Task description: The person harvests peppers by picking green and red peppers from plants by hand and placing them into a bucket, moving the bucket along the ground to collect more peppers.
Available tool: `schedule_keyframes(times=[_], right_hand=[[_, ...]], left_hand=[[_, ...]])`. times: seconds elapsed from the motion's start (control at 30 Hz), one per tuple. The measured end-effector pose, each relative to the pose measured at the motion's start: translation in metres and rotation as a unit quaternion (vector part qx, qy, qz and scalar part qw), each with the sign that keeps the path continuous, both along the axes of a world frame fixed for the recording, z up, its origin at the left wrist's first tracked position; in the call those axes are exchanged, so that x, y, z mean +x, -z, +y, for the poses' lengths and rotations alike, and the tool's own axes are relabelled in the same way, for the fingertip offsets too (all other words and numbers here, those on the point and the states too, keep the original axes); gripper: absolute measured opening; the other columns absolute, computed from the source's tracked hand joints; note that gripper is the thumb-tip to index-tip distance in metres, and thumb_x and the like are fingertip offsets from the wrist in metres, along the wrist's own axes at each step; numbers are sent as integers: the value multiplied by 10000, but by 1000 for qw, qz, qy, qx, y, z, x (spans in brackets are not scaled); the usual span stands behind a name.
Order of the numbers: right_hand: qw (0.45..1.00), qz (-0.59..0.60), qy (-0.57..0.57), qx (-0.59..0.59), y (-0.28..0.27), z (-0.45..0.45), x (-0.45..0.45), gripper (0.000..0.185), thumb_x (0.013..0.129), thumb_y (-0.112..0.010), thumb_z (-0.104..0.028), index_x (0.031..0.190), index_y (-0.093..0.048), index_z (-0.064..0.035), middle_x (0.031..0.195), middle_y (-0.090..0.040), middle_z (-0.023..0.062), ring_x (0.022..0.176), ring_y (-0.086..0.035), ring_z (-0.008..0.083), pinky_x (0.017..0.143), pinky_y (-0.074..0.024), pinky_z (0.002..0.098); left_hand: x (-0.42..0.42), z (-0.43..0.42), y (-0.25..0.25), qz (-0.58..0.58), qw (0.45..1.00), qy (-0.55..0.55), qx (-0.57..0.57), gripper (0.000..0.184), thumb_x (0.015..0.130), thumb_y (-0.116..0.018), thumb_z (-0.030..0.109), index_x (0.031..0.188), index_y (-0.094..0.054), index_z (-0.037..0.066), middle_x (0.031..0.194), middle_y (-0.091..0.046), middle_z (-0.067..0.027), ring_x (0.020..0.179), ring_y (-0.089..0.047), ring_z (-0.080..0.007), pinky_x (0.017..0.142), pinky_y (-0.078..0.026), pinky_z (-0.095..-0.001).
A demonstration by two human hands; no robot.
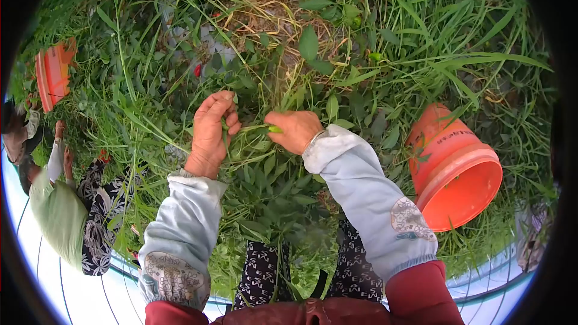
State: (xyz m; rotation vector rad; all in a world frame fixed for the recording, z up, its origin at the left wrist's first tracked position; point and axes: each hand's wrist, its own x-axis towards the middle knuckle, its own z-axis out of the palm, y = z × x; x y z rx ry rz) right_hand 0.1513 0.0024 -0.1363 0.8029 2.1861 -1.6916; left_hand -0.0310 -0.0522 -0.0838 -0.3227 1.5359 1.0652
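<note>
My left hand [212, 131] is closed around a thin green plant stem, with a leaf showing at its fingertips. To its right, my right hand [296, 132] has its fingers curled round a small yellow-green pepper [275, 129], of which only the end shows. Stalks and leaves [256, 135] stretch between the two hands. Past my left hand, a red pepper [197, 70] hangs low among the leaves. A green pepper [376, 56] shows in the foliage up and to the right.
An orange bucket [454, 165] lies tipped at the right, its mouth towards me. Another orange bucket [53, 75] stands far left, near co-workers, one in a green top [57, 216]. Tall grass [421, 30] and dry straw [271, 18] spread ahead.
</note>
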Motion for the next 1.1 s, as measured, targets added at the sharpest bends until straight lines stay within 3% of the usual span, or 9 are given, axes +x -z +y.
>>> schedule_keyframes(times=[0.23, 0.33, 0.4, 0.5, 0.63, 0.7, 0.8, 1.0, 1.1], right_hand=[[999, 28, -23, 29, 3, -10, 5, 227, 795, -588, -302, 925, -512, -133, 692, -595, 116, 698, -592, 320, 594, -452, 442], [998, 24, -21, 44, 11, -10, 36, 217, 784, -600, -304, 883, -514, -131, 667, -573, 103, 667, -584, 307, 570, -447, 437], [998, 22, -18, 47, 14, -13, 39, 213, 779, -605, -303, 864, -515, -131, 654, -560, 96, 651, -579, 301, 558, -444, 435], [996, 38, -12, 77, 11, -17, 30, 203, 769, -619, -285, 871, -523, -138, 667, -555, 95, 650, -574, 302, 551, -439, 432], [996, 41, -18, 76, 6, -12, 31, 204, 765, -624, -280, 873, -525, -138, 672, -556, 98, 648, -572, 306, 549, -437, 431], [994, 55, 4, 98, 6, -14, 32, 206, 724, -654, -255, 866, -538, -161, 629, -553, 96, 629, -576, 309, 549, -452, 429], [995, 49, 4, 88, 4, -13, 33, 205, 764, -623, -281, 872, -522, -140, 668, -550, 99, 650, -568, 307, 553, -437, 430], [997, 38, 0, 73, 3, -12, 38, 211, 770, -618, -275, 892, -510, -141, 665, -547, 99, 654, -566, 311, 567, -442, 426], [997, 36, 6, 73, 7, -15, 45, 216, 747, -640, -272, 886, -525, -153, 650, -557, 96, 637, -574, 312, 565, -452, 426]], left_hand=[[4, -18, 0, 38, 995, -86, -30, 54, 826, -539, 82, 868, -546, 49, 703, -466, -15, 503, -364, -88, 404, -283, -215], [-22, -31, 1, 145, 983, -92, -60, 41, 823, -536, 80, 853, -555, 58, 663, -458, 1, 461, -324, -64, 384, -252, -198], [-33, -38, -1, 138, 987, -43, -67, 72, 822, -551, 96, 865, -568, 41, 680, -503, -8, 457, -360, -61, 380, -263, -194], [-10, -38, 13, 155, 948, 225, -160, 203, 810, -600, 135, 940, -579, -21, 760, -593, -52, 474, -458, -65, 387, -334, -204], [2, -37, 33, 115, 933, 303, -159, 318, 784, -648, 177, 993, -571, -51, 770, -606, -72, 473, -482, -91, 404, -378, -225], [8, -32, 42, 122, 886, 403, -194, 454, 750, -690, 218, 1067, -545, -74, 797, -614, -94, 502, -511, -128, 434, -417, -256], [9, -26, 54, 18, 883, 431, -187, 480, 743, -710, 225, 1102, -543, -47, 680, -577, -50, 429, -402, -79, 381, -302, -233], [-1, -24, 38, -63, 896, 401, -182, 186, 773, -636, 167, 884, -537, 55, 610, -463, 18, 451, -375, -69, 384, -247, -221], [-23, -30, 30, 3, 979, 166, -116, 133, 793, -591, 163, 861, -512, 81, 623, -457, 7, 461, -402, -87, 367, -270, -227]])
